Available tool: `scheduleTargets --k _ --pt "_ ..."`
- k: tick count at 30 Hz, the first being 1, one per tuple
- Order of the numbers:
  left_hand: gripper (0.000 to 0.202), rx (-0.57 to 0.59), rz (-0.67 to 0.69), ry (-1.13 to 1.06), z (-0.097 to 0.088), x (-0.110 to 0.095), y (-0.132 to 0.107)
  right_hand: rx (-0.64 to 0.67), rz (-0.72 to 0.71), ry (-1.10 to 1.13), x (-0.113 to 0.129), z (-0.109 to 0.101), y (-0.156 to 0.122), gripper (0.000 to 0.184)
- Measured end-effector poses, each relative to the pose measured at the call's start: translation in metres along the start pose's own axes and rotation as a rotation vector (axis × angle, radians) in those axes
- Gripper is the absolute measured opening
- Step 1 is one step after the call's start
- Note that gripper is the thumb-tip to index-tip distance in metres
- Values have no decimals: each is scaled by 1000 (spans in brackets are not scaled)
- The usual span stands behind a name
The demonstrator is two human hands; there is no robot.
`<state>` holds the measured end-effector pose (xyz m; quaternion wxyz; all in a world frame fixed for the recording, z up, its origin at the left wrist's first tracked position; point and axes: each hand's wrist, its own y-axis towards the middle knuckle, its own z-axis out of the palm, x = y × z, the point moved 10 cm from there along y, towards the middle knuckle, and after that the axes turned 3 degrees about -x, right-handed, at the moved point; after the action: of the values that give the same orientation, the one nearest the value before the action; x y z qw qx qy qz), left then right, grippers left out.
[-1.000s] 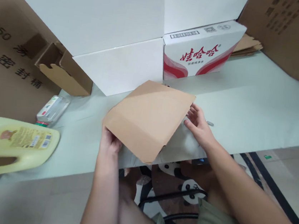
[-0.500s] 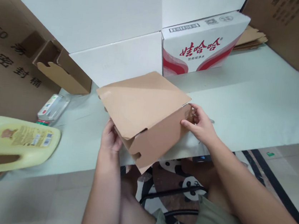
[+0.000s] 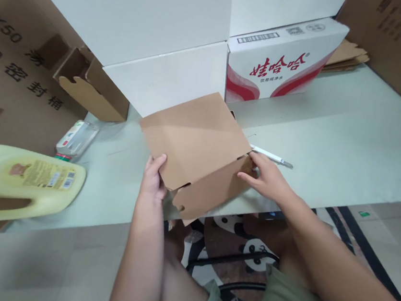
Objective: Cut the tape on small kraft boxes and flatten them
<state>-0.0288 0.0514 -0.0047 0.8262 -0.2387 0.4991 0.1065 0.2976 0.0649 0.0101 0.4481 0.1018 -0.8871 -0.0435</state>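
Observation:
A brown cardboard box (image 3: 197,140), partly folded, is held tilted at the table's front edge. One broad panel faces up, and a notched side flap (image 3: 210,188) hangs toward me. My left hand (image 3: 154,176) grips the box's left edge, thumb on top of the panel and fingers curled beneath. At the right corner, my right hand (image 3: 265,175) holds the side flap between thumb and fingers; some fingertips are hidden behind the cardboard. Just beyond my right hand lies a slim white tool (image 3: 272,155) with a grey tip, whose kind I cannot make out.
To the left are a yellow jug (image 3: 49,169), a clear bottle (image 3: 77,139) and an open cardboard box (image 3: 95,88). Behind stands a white-and-red carton (image 3: 282,68), with flat cardboard (image 3: 347,56) beside it. Large boxes border both sides of the table (image 3: 350,138).
The box's upper panel has tipped flatter and its front flap sits higher. My left thumb has come onto the panel's top. The slim white tool now shows more. The view has shifted slightly.

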Motion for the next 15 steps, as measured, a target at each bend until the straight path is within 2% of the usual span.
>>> scheduleTargets --k 2,4,6,8,10,13,15 --pt "44 -45 -9 4 -8 1 5 -133 -3 29 -1 -14 0 48" --pt "37 -79 -24 3 -14 1 9 -226 75 185 -11 -23 -1 50" --pt "36 -69 -27 27 -13 -1 9 -168 170 425 -21 -15 0 52" --pt "41 -10 -22 61 -6 -2 7 -26 238 632 -23 2 0 49" --pt "45 65 -48 86 1 1 3 42 308 733 -25 12 -1 48" --pt "43 131 -118 102 7 10 -2 -35 356 734 -31 5 -2 53" --pt "39 103 -139 66 6 11 -3 -48 324 726 -27 1 -1 55"
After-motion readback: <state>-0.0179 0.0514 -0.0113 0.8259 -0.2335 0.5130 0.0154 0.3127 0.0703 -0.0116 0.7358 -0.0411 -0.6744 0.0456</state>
